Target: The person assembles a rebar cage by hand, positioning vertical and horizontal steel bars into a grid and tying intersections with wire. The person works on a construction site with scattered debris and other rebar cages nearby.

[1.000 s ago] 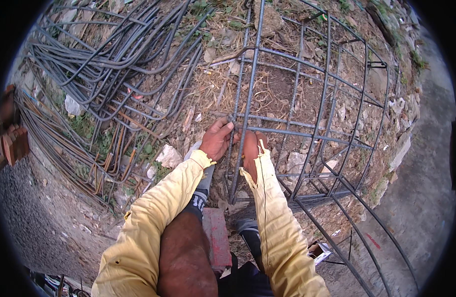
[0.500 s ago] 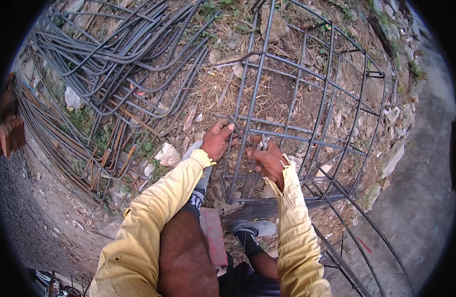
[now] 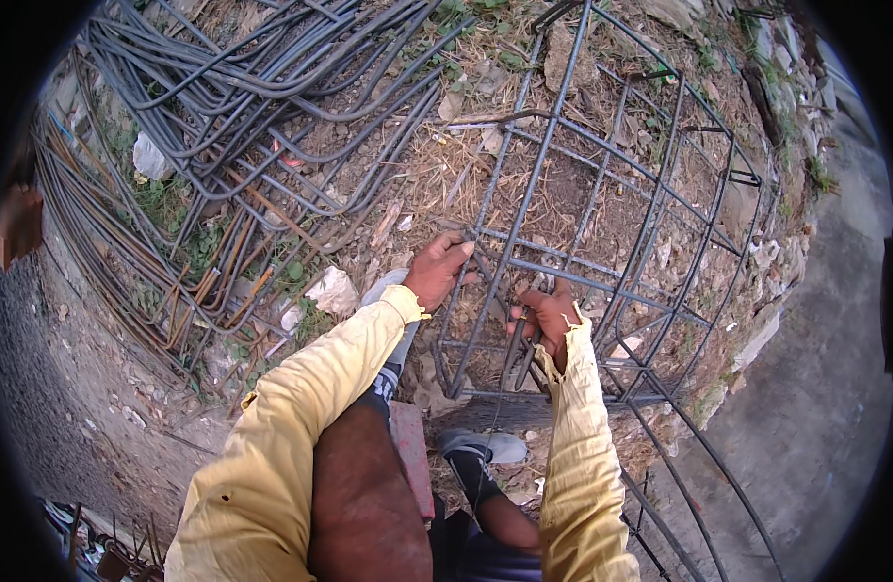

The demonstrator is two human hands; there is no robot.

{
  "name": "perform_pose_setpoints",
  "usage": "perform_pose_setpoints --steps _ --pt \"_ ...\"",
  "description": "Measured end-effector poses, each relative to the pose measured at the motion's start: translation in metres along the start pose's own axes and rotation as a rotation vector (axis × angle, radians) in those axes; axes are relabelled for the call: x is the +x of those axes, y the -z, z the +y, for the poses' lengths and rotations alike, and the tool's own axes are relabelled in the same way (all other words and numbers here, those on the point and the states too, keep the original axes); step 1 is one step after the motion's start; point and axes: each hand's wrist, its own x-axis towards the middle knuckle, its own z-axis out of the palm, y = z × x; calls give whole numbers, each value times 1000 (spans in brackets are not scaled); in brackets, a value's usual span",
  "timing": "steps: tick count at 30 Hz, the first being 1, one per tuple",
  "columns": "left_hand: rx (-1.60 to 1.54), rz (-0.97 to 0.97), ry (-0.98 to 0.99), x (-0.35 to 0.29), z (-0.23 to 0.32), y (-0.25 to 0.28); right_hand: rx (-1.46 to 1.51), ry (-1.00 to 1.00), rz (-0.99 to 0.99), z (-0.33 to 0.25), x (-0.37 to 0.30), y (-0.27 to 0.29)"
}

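Observation:
A cage of grey steel rebar, made of long bars crossed by bent stirrups, lies before me. My left hand is closed at its left edge, thumb and fingers around the corner where a crossbar meets a long bar. Any wire between those fingertips is too small to make out. Inside the near part of the cage, my right hand grips dark pliers, whose two handles hang below the fingers. Their jaws are mostly hidden by the hand. A thin wire trails down toward my feet.
Bent grey rebar stirrups lie heaped at the upper left. Rusty bars are stacked beside them. A whitish rock lies left of my foot, and a reddish plank between my legs. Grey pavement borders the right side.
My right hand has drawn slightly right and down, away from the left hand, and the pliers' handles now show below it. The left hand stays at the cage corner. The view has shifted a little.

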Motion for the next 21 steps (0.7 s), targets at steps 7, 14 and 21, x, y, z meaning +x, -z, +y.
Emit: perform_pose_setpoints --steps 7,14,21 --pt "23 11 10 -1 2 -3 -29 -174 -393 -1 -23 24" --pt "42 3 -3 1 0 1 -73 -333 -367 -18 -33 15" --pt "33 -20 -17 2 -2 4 -98 -367 -453 -40 -33 9"
